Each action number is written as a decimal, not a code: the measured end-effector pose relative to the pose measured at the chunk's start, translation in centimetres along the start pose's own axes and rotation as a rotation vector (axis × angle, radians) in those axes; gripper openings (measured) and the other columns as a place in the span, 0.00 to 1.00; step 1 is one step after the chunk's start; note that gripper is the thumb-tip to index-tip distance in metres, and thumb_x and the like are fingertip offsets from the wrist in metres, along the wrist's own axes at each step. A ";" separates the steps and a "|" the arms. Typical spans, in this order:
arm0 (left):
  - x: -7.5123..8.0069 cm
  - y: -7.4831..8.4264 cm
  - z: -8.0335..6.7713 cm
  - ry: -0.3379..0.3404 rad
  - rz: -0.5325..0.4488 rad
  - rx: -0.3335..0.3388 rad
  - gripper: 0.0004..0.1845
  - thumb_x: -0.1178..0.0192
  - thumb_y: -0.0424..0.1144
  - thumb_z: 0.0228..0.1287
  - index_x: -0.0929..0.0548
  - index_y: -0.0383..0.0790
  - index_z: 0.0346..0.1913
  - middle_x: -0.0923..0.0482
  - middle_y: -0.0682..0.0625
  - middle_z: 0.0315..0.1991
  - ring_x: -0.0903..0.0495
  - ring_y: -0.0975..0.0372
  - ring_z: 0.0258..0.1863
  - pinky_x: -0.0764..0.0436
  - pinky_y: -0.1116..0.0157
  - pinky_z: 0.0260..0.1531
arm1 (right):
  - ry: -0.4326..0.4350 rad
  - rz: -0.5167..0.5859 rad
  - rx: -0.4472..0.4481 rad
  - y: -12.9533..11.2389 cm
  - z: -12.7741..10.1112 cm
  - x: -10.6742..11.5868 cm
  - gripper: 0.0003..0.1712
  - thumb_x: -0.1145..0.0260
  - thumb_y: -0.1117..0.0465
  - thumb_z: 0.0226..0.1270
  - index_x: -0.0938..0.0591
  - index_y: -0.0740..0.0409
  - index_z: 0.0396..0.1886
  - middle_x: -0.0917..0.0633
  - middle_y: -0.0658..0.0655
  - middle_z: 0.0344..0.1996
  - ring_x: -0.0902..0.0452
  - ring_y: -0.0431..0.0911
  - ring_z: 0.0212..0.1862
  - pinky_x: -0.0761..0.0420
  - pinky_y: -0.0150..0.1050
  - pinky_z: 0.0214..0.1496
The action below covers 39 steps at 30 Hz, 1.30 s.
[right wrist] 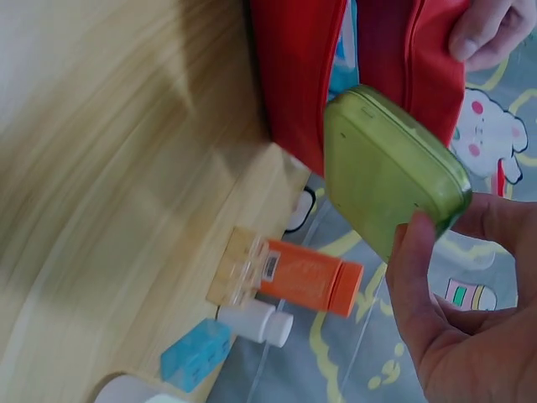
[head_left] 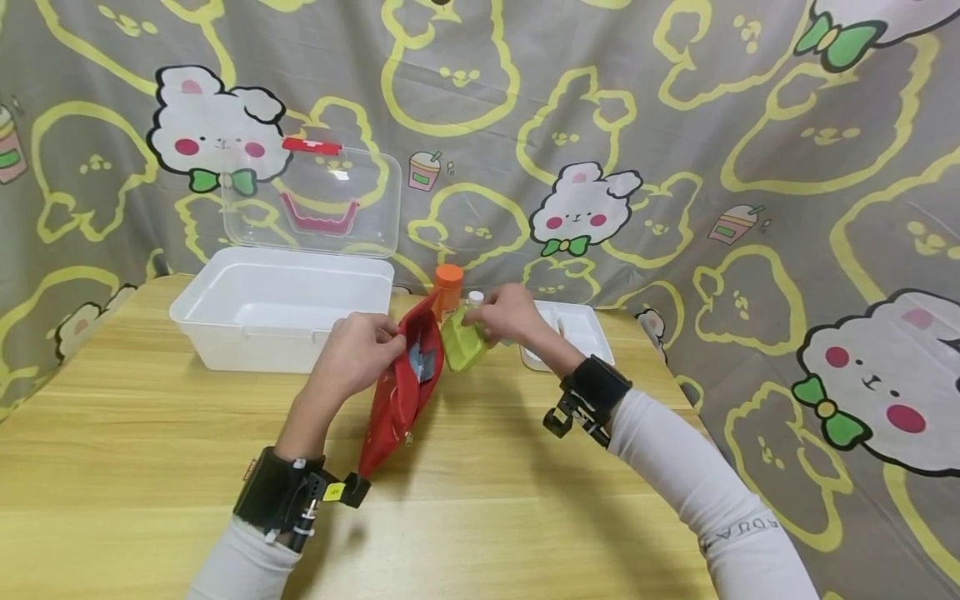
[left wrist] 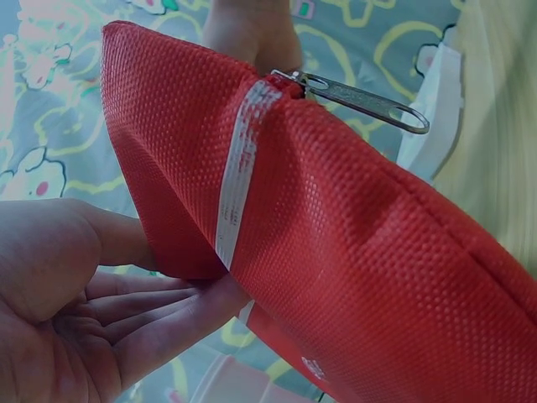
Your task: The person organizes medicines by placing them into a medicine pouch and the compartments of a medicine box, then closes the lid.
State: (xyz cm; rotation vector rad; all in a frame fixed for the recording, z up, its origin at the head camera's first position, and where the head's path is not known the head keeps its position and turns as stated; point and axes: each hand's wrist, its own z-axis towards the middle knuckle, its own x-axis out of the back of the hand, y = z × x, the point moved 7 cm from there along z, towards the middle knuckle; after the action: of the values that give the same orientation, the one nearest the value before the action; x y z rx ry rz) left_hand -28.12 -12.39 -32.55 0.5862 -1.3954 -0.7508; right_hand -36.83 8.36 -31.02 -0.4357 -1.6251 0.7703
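Note:
My left hand (head_left: 384, 337) grips the upper edge of a red zip pouch (head_left: 397, 387) and holds its mouth open above the wooden table; something blue shows inside. The left wrist view fills with the pouch's red fabric (left wrist: 352, 243) and its metal zipper pull (left wrist: 361, 101), with my fingers (left wrist: 143, 323) against the cloth. My right hand (head_left: 482, 321) pinches a flat green tin (head_left: 461, 346) right beside the pouch's opening. The right wrist view has that tin (right wrist: 390, 172) at the pouch mouth (right wrist: 336, 75), held between thumb and fingers (right wrist: 415, 252).
An orange-capped bottle (head_left: 448, 287), a small white bottle (head_left: 475, 297) and a blue block (right wrist: 195, 353) stand behind the pouch. A white storage box (head_left: 277, 304) with its clear lid (head_left: 311, 200) raised sits back left. A white tray (head_left: 577, 329) lies back right. A patterned curtain hangs behind.

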 end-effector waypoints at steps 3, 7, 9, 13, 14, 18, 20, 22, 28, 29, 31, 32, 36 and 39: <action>0.0 0.1 0.0 0.003 0.013 -0.006 0.13 0.43 0.36 0.70 0.14 0.31 0.49 0.12 0.37 0.39 0.16 0.58 0.25 0.16 0.68 0.25 | 0.005 0.030 0.011 -0.5 -0.1 -0.3 0.11 0.26 0.54 0.58 0.11 0.59 0.30 0.11 0.57 0.29 0.13 0.46 0.23 0.15 0.39 0.33; 0.0 0.1 0.0 -0.003 0.022 -0.003 0.12 0.43 0.36 0.70 0.14 0.31 0.47 0.13 0.38 0.37 0.17 0.58 0.24 0.16 0.68 0.25 | 0.010 0.081 0.019 -1.1 -0.4 -0.6 0.13 0.27 0.55 0.57 0.12 0.62 0.33 0.12 0.58 0.33 0.14 0.44 0.23 0.14 0.38 0.33; 0.0 0.1 0.0 -0.005 0.024 -0.002 0.12 0.43 0.36 0.70 0.14 0.31 0.46 0.13 0.39 0.36 0.18 0.58 0.24 0.17 0.68 0.25 | 0.003 0.109 0.019 -1.3 -0.5 -0.8 0.14 0.26 0.55 0.57 0.13 0.63 0.33 0.14 0.58 0.31 0.15 0.44 0.24 0.13 0.39 0.33; -0.1 0.1 0.1 -0.003 0.023 -0.007 0.12 0.43 0.36 0.70 0.14 0.31 0.46 0.12 0.39 0.36 0.18 0.59 0.23 0.17 0.68 0.24 | -0.020 0.127 0.014 -1.6 -0.8 -1.4 0.13 0.26 0.55 0.56 0.16 0.61 0.28 0.16 0.54 0.24 0.17 0.42 0.24 0.14 0.39 0.34; -0.1 0.1 0.1 -0.002 0.022 -0.009 0.12 0.43 0.36 0.69 0.14 0.31 0.46 0.12 0.39 0.36 0.18 0.60 0.23 0.17 0.67 0.24 | -0.025 0.125 0.014 -1.6 -0.8 -1.6 0.13 0.26 0.55 0.56 0.17 0.60 0.26 0.17 0.54 0.23 0.18 0.42 0.23 0.14 0.39 0.33; -0.1 0.2 0.1 0.004 0.020 -0.019 0.12 0.43 0.35 0.69 0.14 0.30 0.46 0.12 0.38 0.37 0.17 0.60 0.23 0.16 0.67 0.24 | -0.036 0.105 0.020 -1.8 -0.9 -2.2 0.16 0.25 0.53 0.56 0.20 0.58 0.22 0.18 0.52 0.20 0.19 0.41 0.23 0.19 0.34 0.30; -0.1 0.2 0.1 0.007 0.021 -0.023 0.12 0.43 0.35 0.69 0.14 0.30 0.46 0.12 0.38 0.37 0.17 0.60 0.23 0.16 0.67 0.24 | -0.051 0.118 0.025 -2.0 -1.0 -2.7 0.16 0.25 0.53 0.56 0.21 0.58 0.21 0.18 0.52 0.20 0.20 0.40 0.22 0.20 0.33 0.29; -0.1 0.2 0.1 0.007 0.022 -0.022 0.12 0.42 0.35 0.69 0.14 0.30 0.45 0.12 0.38 0.37 0.17 0.60 0.23 0.16 0.67 0.24 | -0.071 0.141 0.026 -2.0 -1.0 -3.2 0.16 0.26 0.54 0.56 0.22 0.57 0.21 0.19 0.52 0.20 0.20 0.40 0.22 0.20 0.33 0.28; -0.3 0.2 0.1 -0.005 0.022 -0.002 0.11 0.41 0.35 0.69 0.14 0.31 0.46 0.12 0.38 0.37 0.16 0.59 0.24 0.15 0.68 0.26 | -0.133 0.187 0.017 -2.1 -1.1 -4.8 0.16 0.26 0.56 0.58 0.22 0.60 0.22 0.20 0.51 0.18 0.18 0.41 0.22 0.13 0.41 0.34; -0.3 0.2 0.1 -0.006 0.022 0.000 0.11 0.41 0.35 0.69 0.14 0.31 0.46 0.12 0.38 0.37 0.16 0.59 0.24 0.15 0.68 0.26 | -0.145 0.197 0.012 -2.0 -1.1 -5.1 0.16 0.26 0.56 0.59 0.22 0.61 0.22 0.20 0.52 0.19 0.17 0.41 0.23 0.13 0.41 0.34; -0.2 0.2 0.1 -0.006 0.020 0.002 0.10 0.41 0.35 0.69 0.14 0.31 0.46 0.12 0.38 0.37 0.16 0.59 0.23 0.15 0.68 0.26 | -0.170 0.223 -0.002 -2.0 -1.1 -5.6 0.16 0.26 0.57 0.60 0.21 0.64 0.24 0.19 0.53 0.20 0.16 0.42 0.23 0.12 0.40 0.33; -0.2 0.1 0.1 -0.005 0.019 0.002 0.10 0.41 0.34 0.69 0.15 0.31 0.46 0.12 0.38 0.37 0.16 0.59 0.23 0.15 0.68 0.26 | -0.183 0.242 -0.010 -2.0 -1.2 -5.9 0.15 0.26 0.58 0.60 0.20 0.64 0.26 0.18 0.54 0.21 0.16 0.43 0.23 0.12 0.39 0.33; -0.1 0.1 0.1 -0.001 0.021 -0.006 0.10 0.42 0.34 0.69 0.14 0.31 0.45 0.12 0.38 0.36 0.16 0.59 0.23 0.15 0.68 0.26 | -0.225 0.288 -0.022 -2.0 -1.3 -6.9 0.14 0.27 0.61 0.62 0.16 0.69 0.39 0.18 0.56 0.26 0.16 0.43 0.25 0.12 0.40 0.34; -0.1 0.1 0.1 0.000 0.025 -0.009 0.11 0.42 0.34 0.69 0.15 0.31 0.45 0.12 0.38 0.36 0.16 0.59 0.23 0.14 0.67 0.26 | -0.243 0.305 -0.021 -2.0 -1.3 -7.6 0.22 0.28 0.62 0.63 0.19 0.70 0.53 0.17 0.59 0.30 0.15 0.44 0.27 0.11 0.42 0.35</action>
State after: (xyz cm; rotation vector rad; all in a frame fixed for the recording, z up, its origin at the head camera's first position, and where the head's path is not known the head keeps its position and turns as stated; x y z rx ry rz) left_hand -28.17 -12.25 -32.52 0.5608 -1.3962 -0.7362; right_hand -33.76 2.22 -35.03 -0.6343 -1.8164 1.0685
